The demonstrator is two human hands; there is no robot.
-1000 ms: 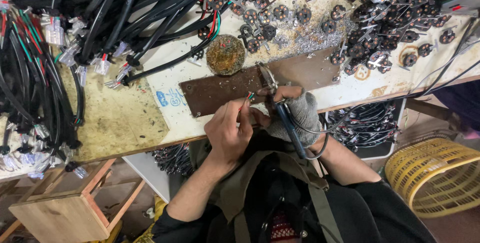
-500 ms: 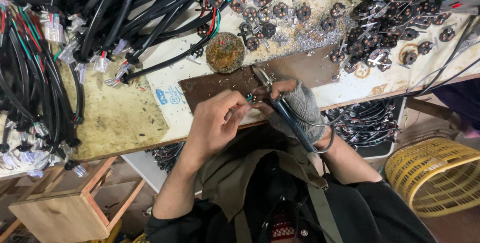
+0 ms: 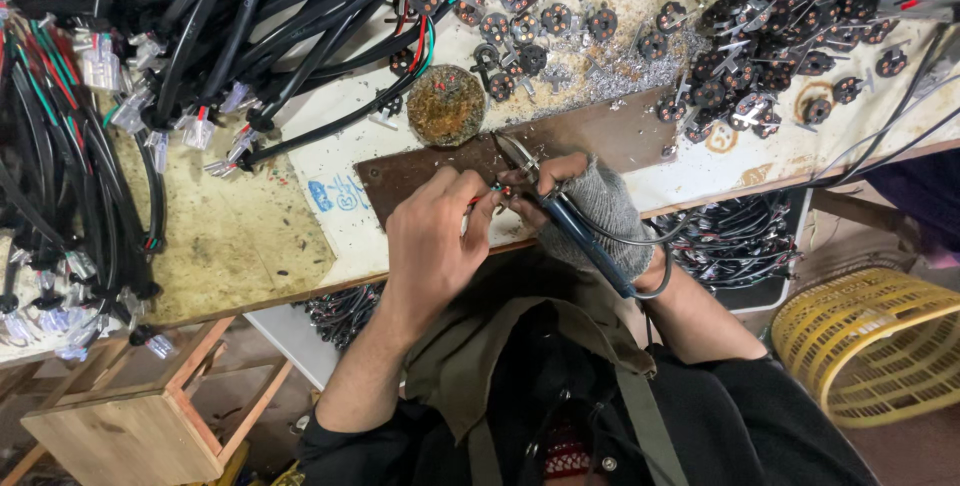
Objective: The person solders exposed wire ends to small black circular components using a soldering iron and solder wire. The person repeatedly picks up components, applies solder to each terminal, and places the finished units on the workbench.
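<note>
Right now your left hand [image 3: 432, 246] is closed in a pinch, thumb and forefinger holding a small bunch of coloured wire ends [image 3: 487, 196] just above the near edge of the workbench [image 3: 250, 246]. Your right hand [image 3: 590, 208], in a grey fingerless glove, is wrapped around a soldering iron [image 3: 560, 216] with a blue handle; its metal tip points toward eleven o'clock and sits just beside the wire ends, though you cannot tell from here whether they touch. A thin cord runs from the handle's lower end and loops past your right wrist.

Both hands work over a brown board [image 3: 620, 136] lying flat on the bench. At twelve o'clock from your left hand, touching the board's far edge, sits a round tin of rusty-green flux or cleaner [image 3: 446, 104]. From nine to twelve o'clock lies a thick heap of black cables [image 3: 150, 66] with clear connectors at their ends. At one to two o'clock, small black round plug parts [image 3: 740, 36] are scattered across the bench. A yellow plastic basket [image 3: 875, 346] stands on the floor at four o'clock, and a wooden crate [image 3: 130, 436] at eight.
</note>
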